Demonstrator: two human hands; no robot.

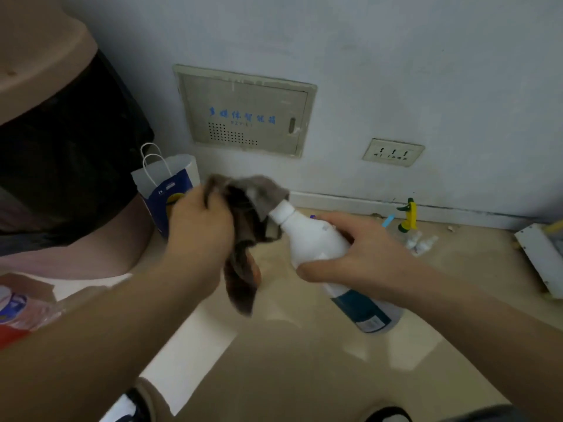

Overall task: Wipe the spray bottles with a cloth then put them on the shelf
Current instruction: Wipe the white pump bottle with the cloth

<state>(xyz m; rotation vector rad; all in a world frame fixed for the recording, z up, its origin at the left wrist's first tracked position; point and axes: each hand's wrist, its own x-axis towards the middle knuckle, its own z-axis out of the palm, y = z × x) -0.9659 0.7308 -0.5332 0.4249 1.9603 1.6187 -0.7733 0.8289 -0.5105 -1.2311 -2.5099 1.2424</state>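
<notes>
Grey-brown cloth (243, 214), bunched in the left hand (198, 226), is wiping the neck of a white spray bottle (313, 242) gripped by the right hand (365, 257) above the floor (274, 360); other bottles (408, 217) are waiting, shelving seemingly not begun.

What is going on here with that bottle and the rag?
A person is wiping a bottle mid-air. The right hand grips the white bottle around its middle, tilted with the neck pointing up and to the left. The left hand holds a grey-brown cloth bunched over the bottle's top. A yellow-green sprayer and small white bottles wait on the floor by the wall.
</notes>
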